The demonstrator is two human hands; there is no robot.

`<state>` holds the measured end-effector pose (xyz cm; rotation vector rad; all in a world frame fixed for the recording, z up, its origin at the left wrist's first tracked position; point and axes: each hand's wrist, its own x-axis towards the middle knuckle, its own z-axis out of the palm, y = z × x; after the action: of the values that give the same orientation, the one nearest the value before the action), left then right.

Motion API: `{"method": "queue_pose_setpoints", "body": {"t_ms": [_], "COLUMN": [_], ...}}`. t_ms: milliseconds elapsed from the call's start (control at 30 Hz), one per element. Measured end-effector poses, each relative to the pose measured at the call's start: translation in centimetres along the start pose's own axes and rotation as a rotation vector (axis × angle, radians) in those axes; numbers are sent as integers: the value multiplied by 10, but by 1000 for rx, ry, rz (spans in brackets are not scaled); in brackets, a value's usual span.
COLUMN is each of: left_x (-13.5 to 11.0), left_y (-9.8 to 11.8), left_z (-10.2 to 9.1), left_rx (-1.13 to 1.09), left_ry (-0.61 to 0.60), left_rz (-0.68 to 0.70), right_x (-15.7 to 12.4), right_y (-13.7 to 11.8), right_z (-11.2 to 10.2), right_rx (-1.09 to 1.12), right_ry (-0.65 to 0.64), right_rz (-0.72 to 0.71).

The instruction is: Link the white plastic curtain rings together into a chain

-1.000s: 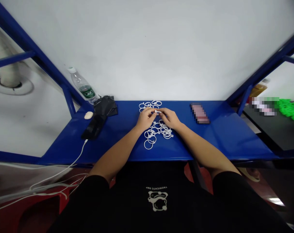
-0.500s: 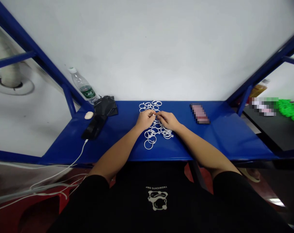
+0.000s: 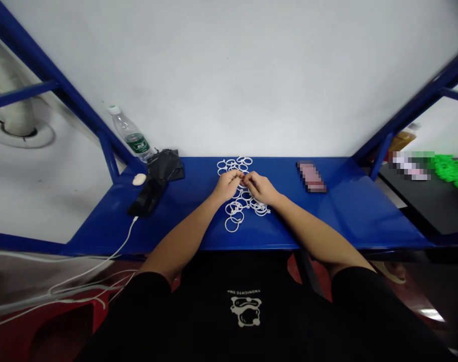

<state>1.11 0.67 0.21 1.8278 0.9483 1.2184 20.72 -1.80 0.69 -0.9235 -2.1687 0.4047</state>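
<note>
Both my hands meet over a heap of white plastic rings (image 3: 236,211) on the blue table (image 3: 327,216). My left hand (image 3: 226,185) and my right hand (image 3: 261,187) pinch fingertips together at the same spot, closed on a small white ring that the fingers mostly hide. More white rings (image 3: 234,163) lie in a loose group just beyond my fingers, near the wall.
A plastic water bottle (image 3: 130,133) stands at the back left beside a black pouch (image 3: 164,165), a small cream oval object (image 3: 139,179) and a black device (image 3: 146,198) with a white cable. A phone (image 3: 311,176) lies to the right. Green parts (image 3: 453,170) sit on the neighbouring bench.
My fingertips have drawn closer together around the ring; the white piece seen between them earlier is now mostly covered. The arms have hardly moved.
</note>
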Motion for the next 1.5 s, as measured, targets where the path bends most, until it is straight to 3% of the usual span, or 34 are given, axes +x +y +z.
{"method": "queue_pose_setpoints", "body": {"t_ms": [467,733,867,1033,1133,1233,1333,1500], "left_x": [4,8,9,9,7,3,0,0], "left_y": [-12,-14,-13,-14,-17,-18,-16,-14], "left_z": [3,6,-1,-17,-20,-17,-13,-12], "left_rx": [-220,-354,-149,359,581,698,766,792], "left_ry": [-69,-39,24,115,30,-87,-151,-172], "left_rz": [-124,-253,-182,-76,-103,-141,-147,-150], "right_x": [1,3,4,3,5,8,10,8], "right_y": [1,5,17,31,33,36,41,45], "right_z": [2,4,-2,-11,-13,-13,-10,-4], "right_rx": [179,296,273,178,99,-25,-110,-214], "right_ry": [122,132,134,66,-26,-28,-41,-178], "right_rz": [53,102,138,179,90,-9,-22,36]}}
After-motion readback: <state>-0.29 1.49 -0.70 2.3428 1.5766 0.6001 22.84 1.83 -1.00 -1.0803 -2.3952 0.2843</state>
